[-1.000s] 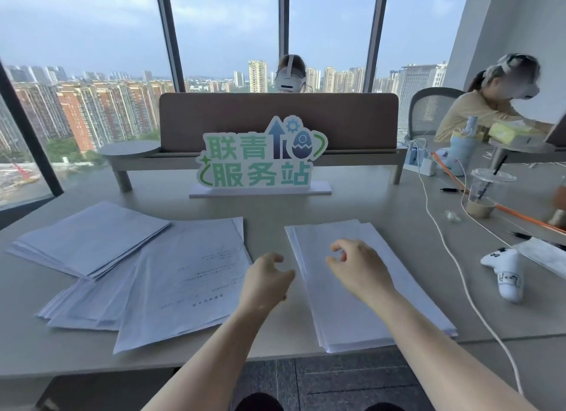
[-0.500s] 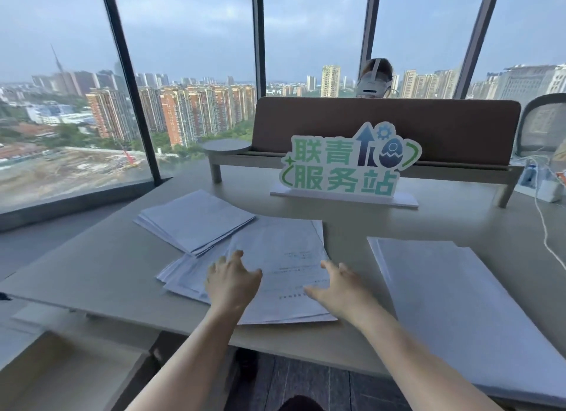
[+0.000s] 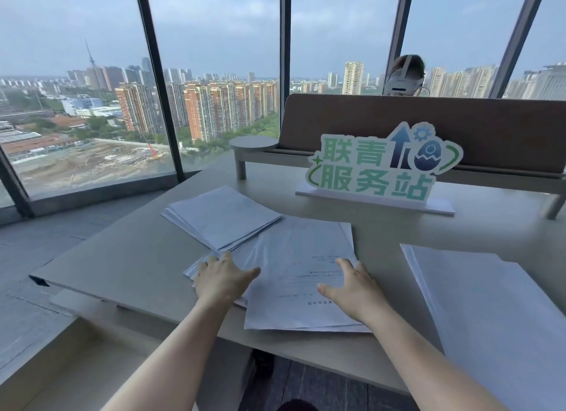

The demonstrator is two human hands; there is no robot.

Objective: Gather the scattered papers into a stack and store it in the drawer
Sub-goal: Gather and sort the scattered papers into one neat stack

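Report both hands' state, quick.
Left hand: open, fingers spread on the middle paper pile.
Right hand: open, over the same pile, holding nothing.

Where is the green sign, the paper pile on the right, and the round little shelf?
green sign (image 3: 379, 168), head view, middle of its lettered face.
right paper pile (image 3: 490, 312), head view, bare top sheet.
round shelf (image 3: 253, 142), head view, its flat top.

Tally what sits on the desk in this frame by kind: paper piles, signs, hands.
White paper piles: 3, the far left stack, the fanned middle pile, the right stack
Green and white lettered signs: 1
Bare hands: 2, left, right
Total: 6
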